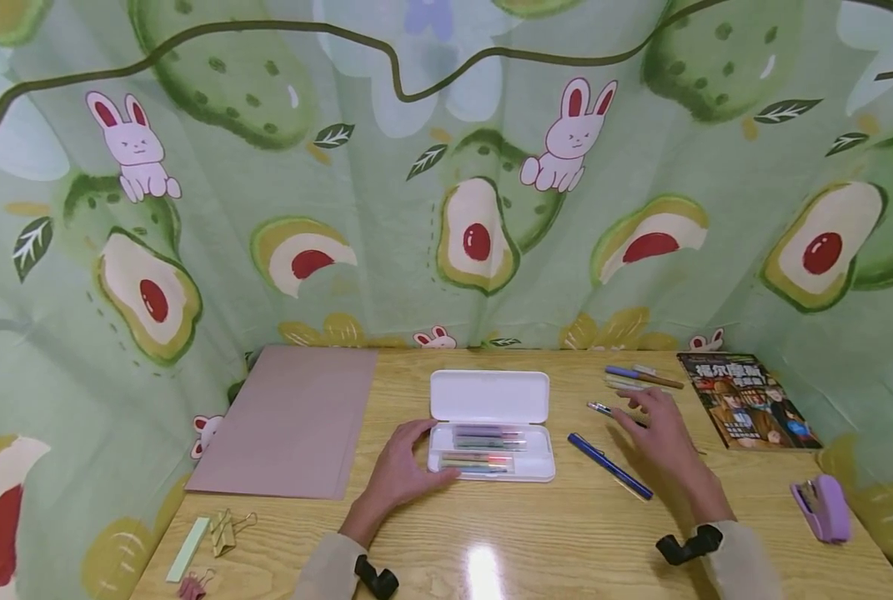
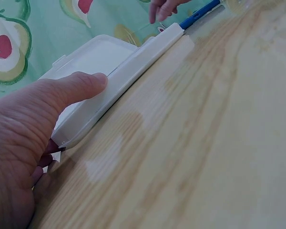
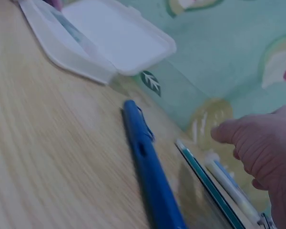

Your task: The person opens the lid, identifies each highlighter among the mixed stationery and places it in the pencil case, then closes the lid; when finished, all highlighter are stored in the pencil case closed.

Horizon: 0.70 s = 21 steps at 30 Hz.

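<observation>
A white pencil case (image 1: 489, 395) lies with its lid raised on the wooden table, several thin coloured pens (image 1: 484, 461) inside its tray. My left hand (image 1: 403, 468) grips the case's left end; in the left wrist view the thumb lies over its front rim, with the fingers round the end. The right hand (image 1: 662, 433) is over a dark teal pen (image 3: 205, 179), its fingers loosely bent and holding nothing. Between the case and that hand lies a blue pen (image 1: 609, 467) with a clip.
Behind the right hand lie more pens (image 1: 644, 377), beside a magazine (image 1: 746, 400). A purple stapler (image 1: 827, 508) sits at the right edge. To the left are mauve sheets (image 1: 284, 425), a yellow binder clip (image 1: 223, 533), a pink clip (image 1: 193, 586) and a pale green strip (image 1: 188, 550).
</observation>
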### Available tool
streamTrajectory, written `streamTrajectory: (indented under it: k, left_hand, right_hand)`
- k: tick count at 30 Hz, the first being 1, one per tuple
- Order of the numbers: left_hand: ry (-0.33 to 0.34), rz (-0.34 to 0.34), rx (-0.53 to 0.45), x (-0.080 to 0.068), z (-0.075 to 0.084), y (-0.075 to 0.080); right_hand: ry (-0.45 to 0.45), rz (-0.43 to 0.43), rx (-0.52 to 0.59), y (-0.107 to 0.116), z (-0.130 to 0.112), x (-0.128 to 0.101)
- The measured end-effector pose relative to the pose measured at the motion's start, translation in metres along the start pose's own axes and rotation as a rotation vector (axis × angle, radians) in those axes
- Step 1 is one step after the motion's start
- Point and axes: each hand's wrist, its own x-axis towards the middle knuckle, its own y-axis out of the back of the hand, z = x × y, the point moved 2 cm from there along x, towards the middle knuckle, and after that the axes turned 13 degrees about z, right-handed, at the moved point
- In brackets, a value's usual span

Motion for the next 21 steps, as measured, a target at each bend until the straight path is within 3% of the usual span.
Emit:
streamTrajectory:
  k: [11,21]
  left_hand:
    - [0.008,-0.004,0.015,-0.001,-0.003,-0.003]
    - [0.002,-0.005,0.026,0.0,-0.002,-0.002]
  right_hand:
    - [-0.103,-0.069,-0.215,0.012,0.054,0.011]
    - [-0.131,-0.112,-0.237,0.009,0.07,0.014]
